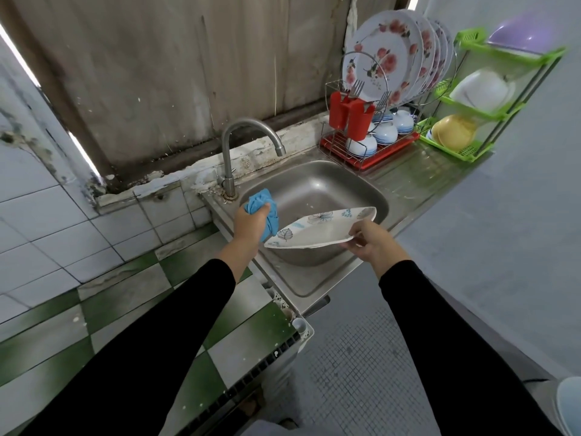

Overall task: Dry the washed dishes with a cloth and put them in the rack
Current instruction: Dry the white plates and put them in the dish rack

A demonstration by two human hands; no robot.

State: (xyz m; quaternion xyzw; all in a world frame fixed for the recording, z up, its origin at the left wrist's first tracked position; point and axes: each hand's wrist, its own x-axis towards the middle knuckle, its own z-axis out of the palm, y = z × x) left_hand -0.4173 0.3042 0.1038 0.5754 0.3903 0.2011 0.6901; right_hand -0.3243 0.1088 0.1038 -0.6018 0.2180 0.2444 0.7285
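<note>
1. The left hand (251, 222) is closed tight in a fist around a blue cloth (263, 205). The cloth is all bunched up, and bits of it stick out above and below the fingers.
2. The right hand (370, 243) holds a plate (323, 227) by its right edge. The thumb lies on top and the other fingers curl under it.
3. The plate is white with leaf and flower drawings. It hangs in the air over the front of the sink (333, 184), tilted, with the far side higher.
4. The cloth hangs right by the left end of the plate. It is very close, but I cannot tell if they touch.
5. A bent metal tap (233, 146) stands at the back left of the sink.
6. The rack (390, 151) sits on the counter behind the sink, to the right. It is well apart from the plate in the hand.
7. Big flowered plates (381, 61) stand on edge in the top of the rack. Blue and white bowls (385, 132) sit upside down on its red tray.
8. A red holder (350, 116) hangs on the front of the rack with forks (357, 88) poking up.
9. A green shelf (471, 152) stands just beside the rack. It holds a purple bowl (522, 31) on top, white bowls (481, 89) in the middle and yellow bowls (454, 132) at the bottom.
10. Both arms wear black sleeves (440, 325).
</note>
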